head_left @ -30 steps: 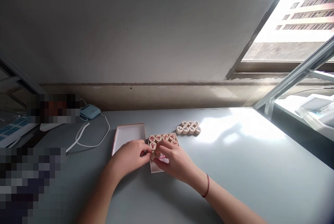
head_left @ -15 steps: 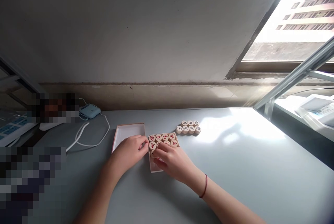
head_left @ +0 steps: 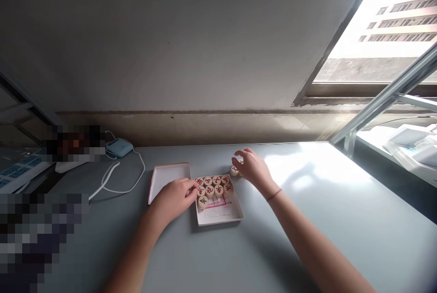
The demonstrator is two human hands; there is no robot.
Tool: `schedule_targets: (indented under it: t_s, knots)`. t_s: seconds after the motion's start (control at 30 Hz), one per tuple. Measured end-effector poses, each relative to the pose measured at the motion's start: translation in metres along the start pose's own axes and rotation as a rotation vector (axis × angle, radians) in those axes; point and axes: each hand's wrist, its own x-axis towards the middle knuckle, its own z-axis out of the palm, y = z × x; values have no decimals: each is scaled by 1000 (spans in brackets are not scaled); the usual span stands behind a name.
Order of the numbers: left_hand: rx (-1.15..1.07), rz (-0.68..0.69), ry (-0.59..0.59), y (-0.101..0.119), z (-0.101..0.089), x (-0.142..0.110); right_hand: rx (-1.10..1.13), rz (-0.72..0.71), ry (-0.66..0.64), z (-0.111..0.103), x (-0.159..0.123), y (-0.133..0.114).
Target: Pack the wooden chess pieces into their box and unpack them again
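1. Right hand (head_left: 254,167) has swung off the box (head_left: 227,216) since the last frame, out to roughly 1:30 from it, so the black-lettered disc (head_left: 202,202) at the box's 9 o'clock side is uncovered.
2. Loose discs (head_left: 234,171) sit on the desk just beside the box at 1 o'clock, mostly hidden by that hand. Nearest one's at 6 o'clock from its visible fingertips. They're round, so no long axis.
3. Thumb and forefinger there are parted, nothing visible between.
4. Left hand (head_left: 179,195) is farther off, fingers bunched at the box's 9–10 o'clock edge; can't tell if they're pinching anything.
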Motion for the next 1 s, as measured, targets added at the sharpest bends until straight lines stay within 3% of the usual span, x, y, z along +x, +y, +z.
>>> schedule_targets:
  t_s: [0.1, 0.17, 0.4, 0.6, 0.67, 0.73, 0.83, 0.9, 1.0]
  knots:
    - [-12, 12, -5, 0, 3, 0, -108, 91, -171, -1, 24, 13]
    - [-13, 7, -9, 0, 3, 0, -119, 97, -217, 1, 32, 17]
    - [-11, 5, -3, 0, 3, 0, -111, 82, -254, 5, 34, 19]
    - [7, 29, 39, 2, 2, 1, -52, 86, -160, -4, 33, 12]
    - [13, 66, 94, 4, 4, 2, 75, 73, -127, -10, 24, 5]
    - [-6, 111, 150, 7, 7, 3, 360, 29, -154, -15, 6, -5]
    - [-105, 181, 200, 14, 14, 2, 771, -61, -333, -19, -27, -20]
    - [-181, 235, 210, 19, 19, 2, 915, -83, -405, -20, -47, -27]
    - [-267, 308, 216, 24, 25, 1, 1014, -75, -391, -20, -63, -32]
